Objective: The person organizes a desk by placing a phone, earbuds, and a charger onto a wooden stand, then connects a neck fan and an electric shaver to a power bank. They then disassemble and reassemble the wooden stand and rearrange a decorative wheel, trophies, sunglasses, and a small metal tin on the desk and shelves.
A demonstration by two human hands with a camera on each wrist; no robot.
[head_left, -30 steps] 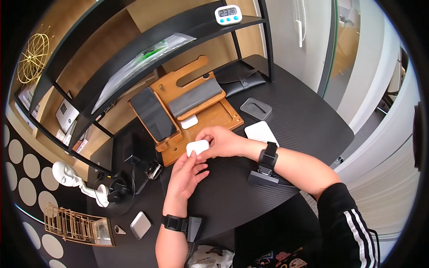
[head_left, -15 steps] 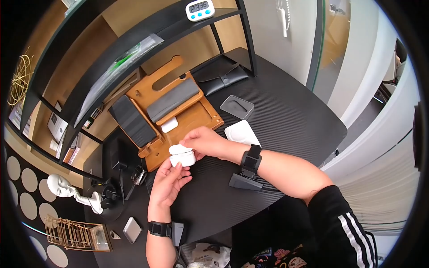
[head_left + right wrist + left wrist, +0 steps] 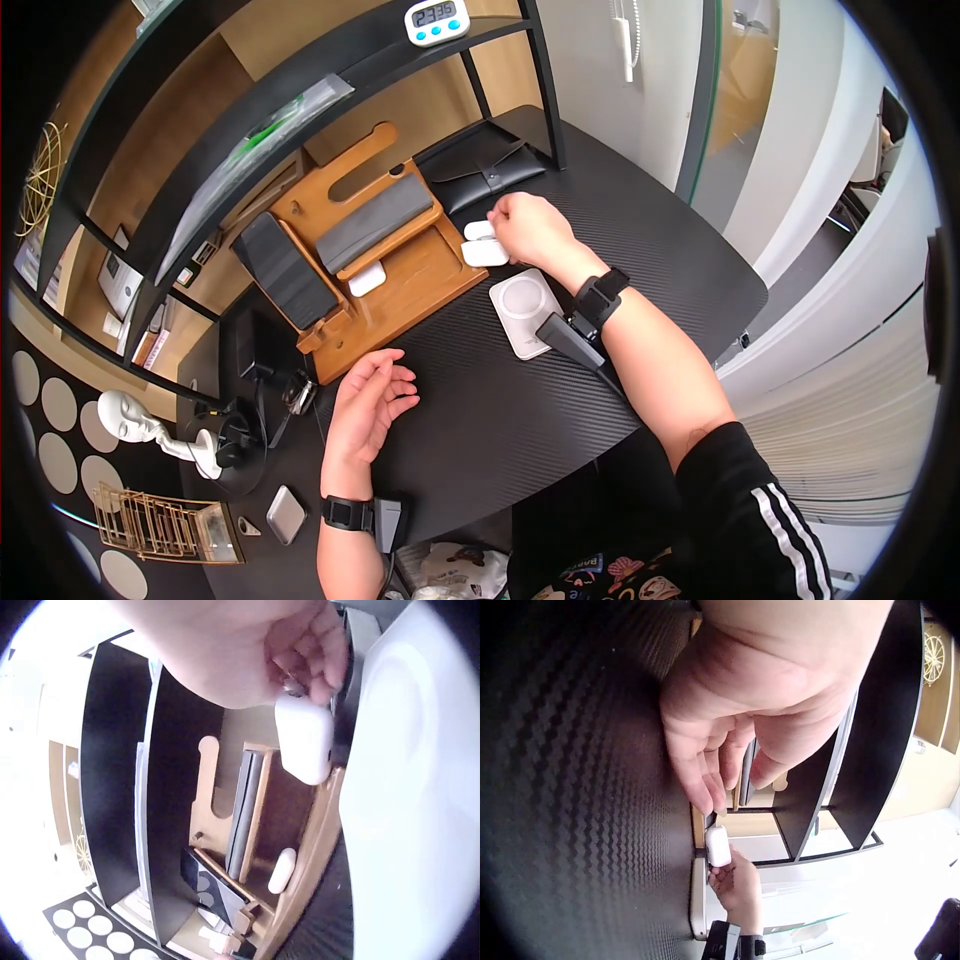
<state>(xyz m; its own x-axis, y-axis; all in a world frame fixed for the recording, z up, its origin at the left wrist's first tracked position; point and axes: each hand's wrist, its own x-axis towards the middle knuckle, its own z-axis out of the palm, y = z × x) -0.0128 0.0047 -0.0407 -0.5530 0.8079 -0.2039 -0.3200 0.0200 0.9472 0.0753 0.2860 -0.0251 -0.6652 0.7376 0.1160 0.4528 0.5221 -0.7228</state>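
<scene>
My right hand pinches a white earbud case, its lid open, near the right corner of the wooden desk stand. In the right wrist view the case hangs below the curled fingers. My left hand holds nothing; its fingers are loosely bent over the desk in front of the stand. A white pad with a ring mark lies below my right hand, partly covered by the wrist camera. The dark grey tray seen there earlier is hidden behind my right hand.
The stand bears a dark phone, a long grey case and a small white object. Behind lies a black pouch. A black shelf with a timer rises over the desk. Headphones sit at left.
The earbud case, at first closed in both hands, has had its lid opened. My left hand has let go, and my right hand has carried the case away to the right.
</scene>
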